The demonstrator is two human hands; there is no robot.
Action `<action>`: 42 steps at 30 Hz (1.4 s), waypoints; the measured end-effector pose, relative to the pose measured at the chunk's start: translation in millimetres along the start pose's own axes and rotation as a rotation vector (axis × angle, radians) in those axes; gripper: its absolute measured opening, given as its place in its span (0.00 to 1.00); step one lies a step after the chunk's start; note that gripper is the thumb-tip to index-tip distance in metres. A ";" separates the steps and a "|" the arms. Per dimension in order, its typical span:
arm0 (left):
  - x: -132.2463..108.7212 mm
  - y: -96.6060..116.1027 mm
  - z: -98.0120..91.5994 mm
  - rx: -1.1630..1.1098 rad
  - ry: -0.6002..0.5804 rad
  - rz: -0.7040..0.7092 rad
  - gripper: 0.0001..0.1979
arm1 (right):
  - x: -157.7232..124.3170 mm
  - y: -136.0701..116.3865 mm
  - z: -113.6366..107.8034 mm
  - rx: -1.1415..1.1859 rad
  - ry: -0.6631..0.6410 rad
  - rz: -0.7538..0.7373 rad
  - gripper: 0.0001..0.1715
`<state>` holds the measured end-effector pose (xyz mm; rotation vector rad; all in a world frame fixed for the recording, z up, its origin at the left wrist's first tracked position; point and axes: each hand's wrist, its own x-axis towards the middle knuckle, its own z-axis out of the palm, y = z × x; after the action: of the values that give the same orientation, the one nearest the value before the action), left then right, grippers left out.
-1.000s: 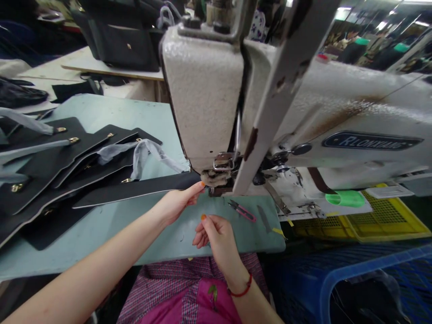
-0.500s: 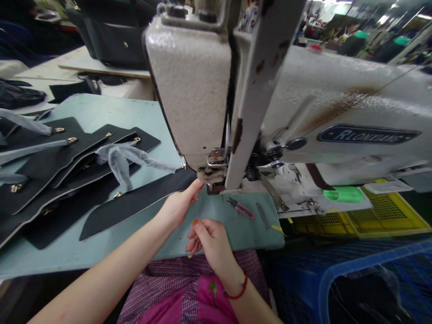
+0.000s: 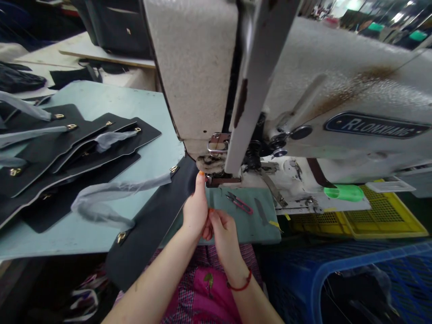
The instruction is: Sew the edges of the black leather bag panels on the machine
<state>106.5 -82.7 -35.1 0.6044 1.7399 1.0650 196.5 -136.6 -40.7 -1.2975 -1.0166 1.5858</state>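
A black leather-like panel [image 3: 157, 222] with pale cut edges runs under the head of a sewing machine [image 3: 195, 81], its near end hanging past the table edge. My left hand [image 3: 195, 211] grips the panel's right edge by the presser foot, thumb pointing up. Just right of it and touching or nearly touching it, my right hand [image 3: 222, 229] is closed with its fingertips together; what they hold, if anything, is hidden. A plastic-wrapped strap [image 3: 101, 198] with gold clasps at both ends lies over the panel. Pink-handled thread snips [image 3: 239, 203] rest beyond my hands.
More black panels [image 3: 81, 157] with wrapped straps are piled on the light-blue table [image 3: 111, 96] at left. A blue crate [image 3: 317, 279] stands at lower right, yellow crates [image 3: 388, 216] behind it. A green tube [image 3: 344, 192] lies on the machine bed. A black bag [image 3: 118, 31] stands behind.
The panel has swung round, its near end now hanging over the table's front edge. My left hand has turned thumb-up, and my right hand has come up beside it.
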 end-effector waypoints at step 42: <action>50.4 100.0 -62.0 0.397 -0.777 0.384 0.20 | 52.1 -47.4 9.6 -0.374 -0.044 -0.254 0.25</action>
<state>22.6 -17.9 36.6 1.4291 1.1526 0.5845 185.6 -72.8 -11.4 -1.3164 -1.4949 1.2752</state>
